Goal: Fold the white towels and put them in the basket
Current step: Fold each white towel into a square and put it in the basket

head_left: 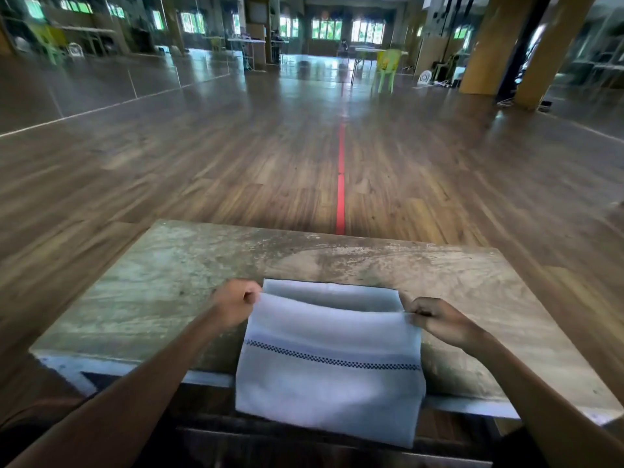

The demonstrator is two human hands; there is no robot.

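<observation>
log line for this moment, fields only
stage: mid-fold | left hand: pinches towel upper left corner | right hand: pinches upper right corner | towel: hangs over table near edge

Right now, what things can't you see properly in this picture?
Basket: nowhere in the head view, beyond the frame's edges.
Other towels: none show, only one towel.
Table under the towel: covered by it.
Fingertips of left hand and right hand: partly hidden behind the towel's lifted edge.
Far end of the room: blurred and too small.
</observation>
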